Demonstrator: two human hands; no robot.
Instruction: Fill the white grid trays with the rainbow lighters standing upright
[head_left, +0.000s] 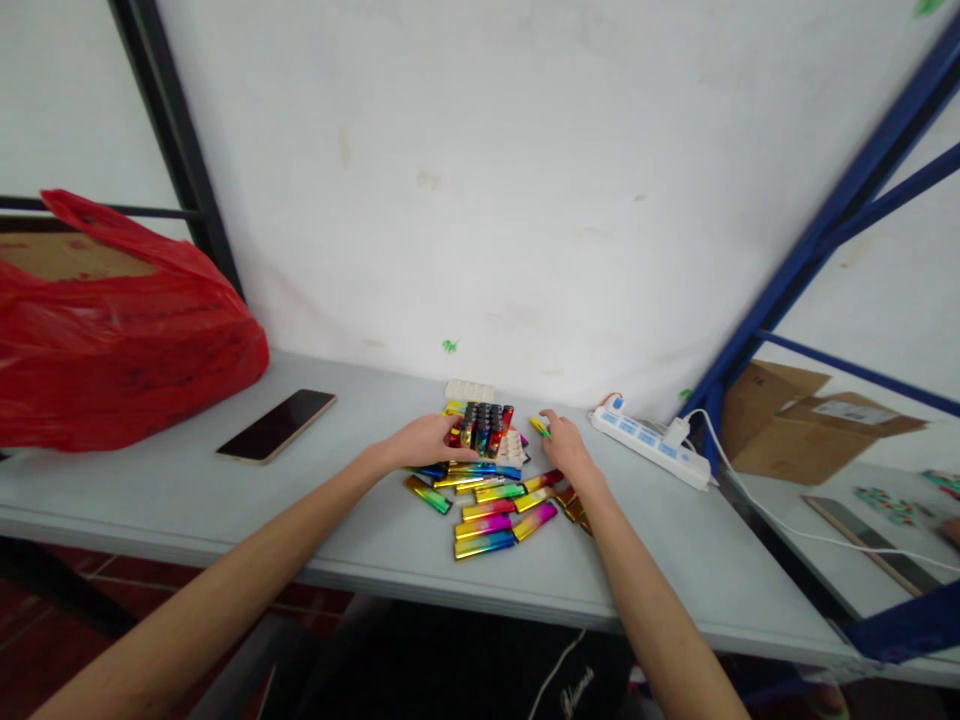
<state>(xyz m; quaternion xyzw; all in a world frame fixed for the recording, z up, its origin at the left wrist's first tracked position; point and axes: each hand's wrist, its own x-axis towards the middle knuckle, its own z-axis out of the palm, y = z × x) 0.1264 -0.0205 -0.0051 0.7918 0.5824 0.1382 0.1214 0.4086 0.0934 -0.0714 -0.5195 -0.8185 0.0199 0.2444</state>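
Upright dark-topped lighters [484, 425] stand packed in a pale tray [511, 450] in the middle of the table. My left hand [430, 440] is closed around the left side of this group, thumb in front. Just right of the tray, my right hand [562, 447] pinches a yellow-green lighter [540, 428] near its fingertips. In front of the tray, several shiny metallic lighters [484, 543] in rainbow colours lie loose on the table. A few gold ones [574, 505] are partly hidden under my right wrist. Behind the group lies another pale tray [470, 390].
On the grey table [360, 520], a phone [277, 425] lies to the left, near a red plastic bag [127, 340]. A white power strip [652, 447] with a plugged-in cable is at the right. Beyond the blue frame [810, 250] sits a cardboard box [795, 425].
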